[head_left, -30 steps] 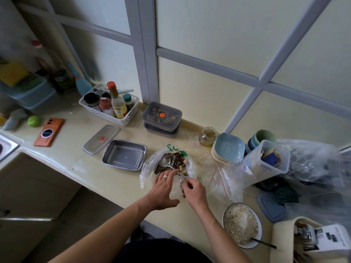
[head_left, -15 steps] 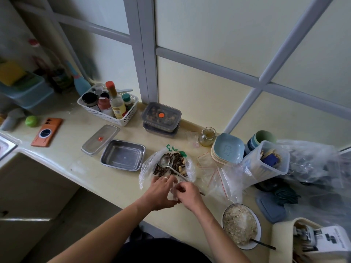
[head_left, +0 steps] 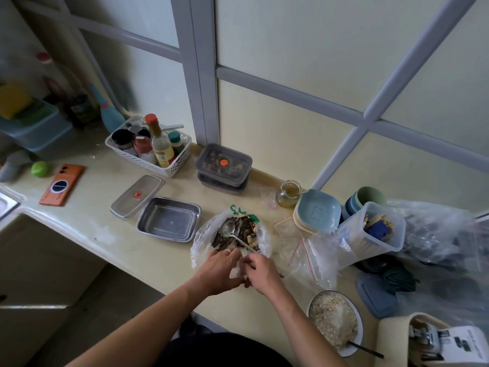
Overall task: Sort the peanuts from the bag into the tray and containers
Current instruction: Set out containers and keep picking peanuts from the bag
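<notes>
Just right of the empty tray (head_left: 169, 219), your left hand (head_left: 219, 268) and right hand (head_left: 260, 271) pinch the bag (head_left: 201, 234) rim, fingers together, keeping its mouth open for sorting.

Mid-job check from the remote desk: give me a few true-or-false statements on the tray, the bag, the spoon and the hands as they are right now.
1. The steel tray has nothing in it. True.
2. The spoon lies in the steel tray. False: it rests in the open bag, bowl on the dark contents.
3. Both hands are at the near edge of the bag. True: the left hand and right hand meet there.
4. The tray's lid covers the tray. False: it lies on the counter to the tray's left.
5. The orange phone lies right of the bag. False: it is far to the left, near the sink.
</notes>
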The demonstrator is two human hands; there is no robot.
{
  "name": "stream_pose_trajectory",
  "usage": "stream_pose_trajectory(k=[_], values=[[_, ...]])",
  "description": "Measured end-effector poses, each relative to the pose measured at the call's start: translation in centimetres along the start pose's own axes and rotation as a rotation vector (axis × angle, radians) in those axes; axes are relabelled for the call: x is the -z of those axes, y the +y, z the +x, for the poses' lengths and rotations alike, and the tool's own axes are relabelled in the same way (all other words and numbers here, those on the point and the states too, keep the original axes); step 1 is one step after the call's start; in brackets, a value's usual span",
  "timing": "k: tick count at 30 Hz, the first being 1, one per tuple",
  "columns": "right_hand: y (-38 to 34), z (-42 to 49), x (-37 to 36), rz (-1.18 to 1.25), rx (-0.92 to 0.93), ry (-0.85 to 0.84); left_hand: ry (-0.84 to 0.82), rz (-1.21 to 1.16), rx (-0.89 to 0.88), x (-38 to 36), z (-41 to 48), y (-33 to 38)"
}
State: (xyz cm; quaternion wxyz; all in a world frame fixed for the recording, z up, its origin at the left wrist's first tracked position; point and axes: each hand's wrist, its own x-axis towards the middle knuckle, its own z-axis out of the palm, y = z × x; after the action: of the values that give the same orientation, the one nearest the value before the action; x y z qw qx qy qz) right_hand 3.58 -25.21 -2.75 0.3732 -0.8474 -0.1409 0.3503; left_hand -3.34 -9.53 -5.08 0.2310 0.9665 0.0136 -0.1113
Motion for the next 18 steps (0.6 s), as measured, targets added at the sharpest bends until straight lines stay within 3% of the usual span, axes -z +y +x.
stream_pose_trajectory(k=[4,6,10,15,18], values=[[0.4,1.0,0.3,0.036,-0.067,-0.001,0.020,-0.100,0.068,0.1,0.3,-0.3],[1.0,1.4,0.7,-0.002,-0.096,0.137,0.026,-0.077,0.127,0.2,0.4,-0.7],[3.0,1.8,1.6,-0.410,-0.110,0.412,0.202,0.060,0.240,0.1,0.7,-2.1],[4.2,2.5,2.4,-0.562,-0.258,0.161,0.302,0.113,0.382,0.7,0.5,-2.9],[4.2,2.6,2.4,-0.578,-0.268,0.099,0.263,0.034,0.497,1.0,0.6,-3.6]])
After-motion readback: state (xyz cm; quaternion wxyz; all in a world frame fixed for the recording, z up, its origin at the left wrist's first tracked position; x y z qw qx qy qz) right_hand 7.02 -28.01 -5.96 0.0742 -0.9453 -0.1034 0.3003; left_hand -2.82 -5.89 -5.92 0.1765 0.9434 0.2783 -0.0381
